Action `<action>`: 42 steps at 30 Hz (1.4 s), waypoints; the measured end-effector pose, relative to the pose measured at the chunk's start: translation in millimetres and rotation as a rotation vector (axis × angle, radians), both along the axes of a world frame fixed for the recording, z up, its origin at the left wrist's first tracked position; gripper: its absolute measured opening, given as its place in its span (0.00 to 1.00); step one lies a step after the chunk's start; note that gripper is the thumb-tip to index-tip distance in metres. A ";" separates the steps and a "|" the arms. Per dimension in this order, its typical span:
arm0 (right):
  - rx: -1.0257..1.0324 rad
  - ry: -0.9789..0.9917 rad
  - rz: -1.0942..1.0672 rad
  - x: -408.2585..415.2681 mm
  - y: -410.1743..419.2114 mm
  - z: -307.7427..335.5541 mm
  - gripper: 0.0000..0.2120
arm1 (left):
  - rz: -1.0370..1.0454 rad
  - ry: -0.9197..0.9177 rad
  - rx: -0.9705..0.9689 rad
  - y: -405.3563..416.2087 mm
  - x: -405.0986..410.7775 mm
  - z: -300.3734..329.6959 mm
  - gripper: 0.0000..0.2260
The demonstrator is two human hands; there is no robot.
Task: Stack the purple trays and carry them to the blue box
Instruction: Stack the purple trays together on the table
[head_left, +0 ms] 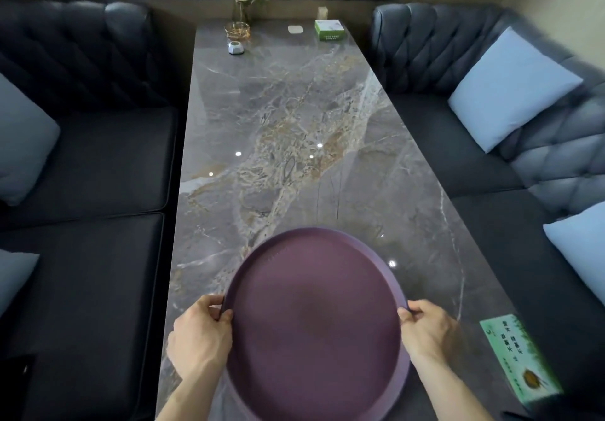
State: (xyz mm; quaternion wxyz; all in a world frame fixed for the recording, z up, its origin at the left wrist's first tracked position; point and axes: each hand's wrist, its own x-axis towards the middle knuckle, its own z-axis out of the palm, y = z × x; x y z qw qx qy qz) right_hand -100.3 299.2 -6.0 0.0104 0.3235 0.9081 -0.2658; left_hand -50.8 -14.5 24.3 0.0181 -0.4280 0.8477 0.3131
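Note:
A round purple tray is held over the near end of the marble table. Its rim looks doubled at the far and lower edges, as if more than one tray is stacked; I cannot tell how many. My left hand grips the rim on the left side, thumb over the edge. My right hand grips the rim on the right side the same way. No blue box is in view.
Dark sofas flank the table, with pale cushions on both sides. At the far end stand a plant in a glass vase, a small white device and a green tissue box. A green card lies at the near right edge.

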 end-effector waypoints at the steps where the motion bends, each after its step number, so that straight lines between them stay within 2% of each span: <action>1: 0.011 -0.003 0.007 -0.2 -0.4 2.4 0.05 | -0.003 0.001 0.001 -0.3 -0.3 -0.6 0.10; 5: 0.158 -0.062 0.134 -1.2 -3.2 14.6 0.01 | -0.015 0.013 0.014 -2.0 -0.8 -0.6 0.09; 7: 0.224 -0.102 0.185 -2.6 -4.3 18.7 0.02 | -0.020 0.019 0.014 -2.9 -0.7 -1.2 0.09; 17: 0.030 -0.255 0.086 -19.3 2.9 28.0 0.06 | -0.034 0.008 -0.014 -4.6 -1.9 -3.4 0.09; 24: 0.019 -0.262 0.084 -20.3 4.9 26.2 0.06 | -0.239 -0.053 -0.143 -11.0 -4.2 -5.9 0.07; 42: 0.064 -0.278 0.117 -22.3 4.1 25.5 0.09 | -0.352 -0.115 -0.227 -19.0 -9.1 -12.9 0.09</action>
